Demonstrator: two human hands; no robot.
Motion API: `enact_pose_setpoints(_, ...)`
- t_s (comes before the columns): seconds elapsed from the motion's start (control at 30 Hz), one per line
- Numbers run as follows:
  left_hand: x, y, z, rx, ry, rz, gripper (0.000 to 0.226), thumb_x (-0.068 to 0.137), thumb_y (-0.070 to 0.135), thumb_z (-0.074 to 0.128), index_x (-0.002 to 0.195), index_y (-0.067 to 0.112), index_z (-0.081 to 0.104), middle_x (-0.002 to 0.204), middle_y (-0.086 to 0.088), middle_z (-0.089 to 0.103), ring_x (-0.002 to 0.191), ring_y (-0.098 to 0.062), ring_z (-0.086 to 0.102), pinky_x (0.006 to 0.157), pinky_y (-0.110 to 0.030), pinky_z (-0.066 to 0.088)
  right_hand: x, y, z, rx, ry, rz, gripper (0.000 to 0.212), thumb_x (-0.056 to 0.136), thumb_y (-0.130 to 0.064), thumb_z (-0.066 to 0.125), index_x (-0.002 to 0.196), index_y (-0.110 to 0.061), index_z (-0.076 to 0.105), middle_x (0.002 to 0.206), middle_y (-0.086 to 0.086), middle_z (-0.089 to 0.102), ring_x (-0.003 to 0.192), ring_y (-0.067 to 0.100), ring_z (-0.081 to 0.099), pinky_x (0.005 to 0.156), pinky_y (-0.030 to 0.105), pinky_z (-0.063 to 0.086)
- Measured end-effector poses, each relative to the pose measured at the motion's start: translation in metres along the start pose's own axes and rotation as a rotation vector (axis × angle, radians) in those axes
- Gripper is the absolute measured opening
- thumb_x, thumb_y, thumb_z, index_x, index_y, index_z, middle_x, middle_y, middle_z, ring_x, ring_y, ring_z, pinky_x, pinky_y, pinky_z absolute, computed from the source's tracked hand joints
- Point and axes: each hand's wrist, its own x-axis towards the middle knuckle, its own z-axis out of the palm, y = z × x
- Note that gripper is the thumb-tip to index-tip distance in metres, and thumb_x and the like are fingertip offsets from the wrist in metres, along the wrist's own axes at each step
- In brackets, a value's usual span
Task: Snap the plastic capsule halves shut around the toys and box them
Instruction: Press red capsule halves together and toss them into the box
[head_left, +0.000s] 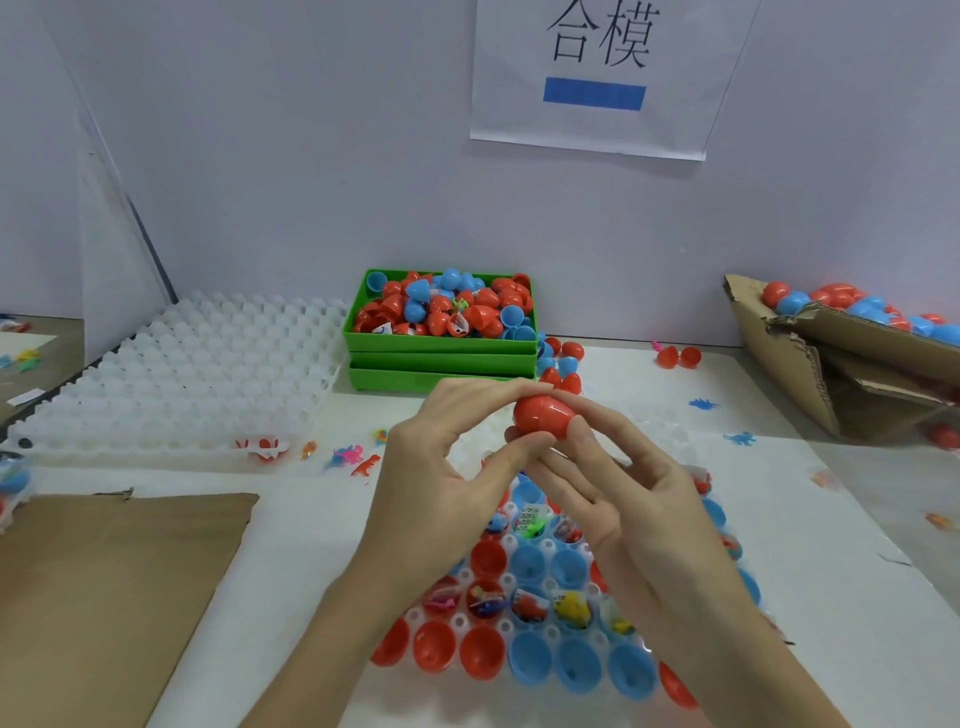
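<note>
A closed red capsule (543, 415) is held above the bench, long axis level. Open red and blue halves (530, 613), some holding toys, are seated near the bench's front edge.

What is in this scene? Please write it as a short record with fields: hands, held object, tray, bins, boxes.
hands: left hand and right hand both pinch one capsule above the tray
held object: red capsule, halves look joined
tray: white tray under the hands, holding open red and blue halves, some with toys inside
bins: stacked green bins at the wall, the top one full of loose halves
boxes: cardboard box at right, holding closed capsules
spare: white empty trays at left
</note>
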Motion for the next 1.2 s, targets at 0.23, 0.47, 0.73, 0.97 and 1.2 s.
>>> enact_pose_setpoints(0.23,0.0,0.003,-0.002,0.045,-0.003,0.057,0.042,0.085,0.033,0.078,0.125,0.021,0.075,0.119,0.014,0.075,0.12,-0.008,0.066,0.102,-0.021,0.052,-0.008,0.006,0.005,-0.253,0.114,-0.273,0.021,0.095,-0.027,0.069,0.113,-0.029,0.079,0.107,0.003,0.08,0.1,0.021,0.078,0.084,0.022,0.06)
enact_pose_setpoints(0.47,-0.004,-0.002,0.007,0.214,-0.023,0.138,0.045,0.093,0.025,0.075,0.136,0.013,0.069,0.128,0.006,0.072,0.124,-0.003,0.063,0.107,-0.021,0.049,-0.01,0.012,0.008,-0.261,0.212,-0.299,0.02,0.091,-0.028,0.073,0.11,-0.025,0.08,0.099,0.004,0.081,0.092,0.023,0.079,0.078,0.023,0.062)
enact_pose_setpoints(0.73,-0.009,-0.004,0.019,0.264,-0.027,0.174,0.044,0.101,0.015,0.063,0.144,0.007,0.06,0.129,0.0,0.066,0.126,-0.01,0.059,0.11,-0.022,0.046,-0.008,0.014,0.005,-0.261,0.249,-0.299,0.016,0.092,-0.02,0.072,0.106,-0.015,0.079,0.096,0.004,0.081,0.091,0.022,0.079,0.077,0.024,0.062)
enact_pose_setpoints(0.97,-0.013,0.003,0.027,0.302,-0.034,0.132,0.049,0.106,0.021,0.048,0.153,0.007,0.049,0.127,-0.002,0.058,0.126,-0.011,0.052,0.113,-0.023,0.043,-0.007,0.011,0.004,-0.25,0.224,-0.248,0.014,0.091,-0.03,0.072,0.102,-0.027,0.08,0.101,0.001,0.081,0.095,0.021,0.078,0.08,0.021,0.06)
enact_pose_setpoints(1.2,-0.015,0.005,0.03,0.269,-0.009,0.123,0.05,0.105,0.027,0.05,0.152,0.009,0.051,0.124,0.002,0.058,0.124,-0.008,0.053,0.11,-0.016,0.042,-0.007,0.014,0.005,-0.28,0.27,-0.3,0.012,0.095,-0.029,0.068,0.101,-0.029,0.078,0.097,-0.002,0.081,0.089,0.018,0.079,0.075,0.019,0.061)
